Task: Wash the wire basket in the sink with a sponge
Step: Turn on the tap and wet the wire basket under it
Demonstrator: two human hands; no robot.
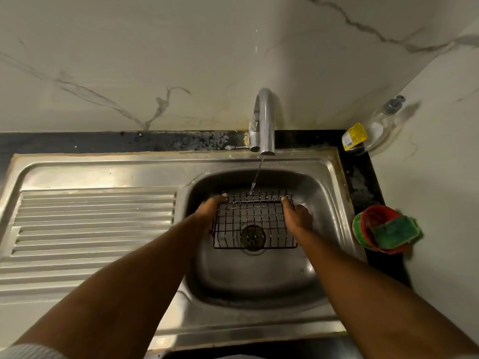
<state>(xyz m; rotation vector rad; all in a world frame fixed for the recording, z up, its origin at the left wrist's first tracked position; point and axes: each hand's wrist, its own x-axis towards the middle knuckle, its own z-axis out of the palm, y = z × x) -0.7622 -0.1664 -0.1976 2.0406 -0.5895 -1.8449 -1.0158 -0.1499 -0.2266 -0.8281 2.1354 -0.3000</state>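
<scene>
Broadly, a pale marble-veined wall [155, 47] fills the far half of the scene, and below it a stainless steel sink [259, 161] is set into a dark counter [363, 177]. The sink's ribbed drainboard [93, 221] lies to the left and its deep basin [259, 275] to the right. Inside the basin a black wire basket [254, 218] is held up over the middle, nothing lying in it, and the round drain [252, 236] shows through its mesh. The left hand [210, 211] grips the basket's left side and the right hand [298, 216] grips its right side, with the fingers of both curled over the far upper rim. A curved chrome tap [265, 120] stands at the far edge of the sink. On the counter to the right of the basin sits a red and green bowl [373, 213]. A green sponge [394, 230] lies in it, tilted and sticking out over the bowl's right side, well apart from both hands. In the far right corner a clear pump bottle [381, 125] with a yellow label [353, 136] leans against the wall; I cannot tell how much it holds. A thin stream of water [256, 174] falls from the tap's spout onto the far edge of the basket.
</scene>
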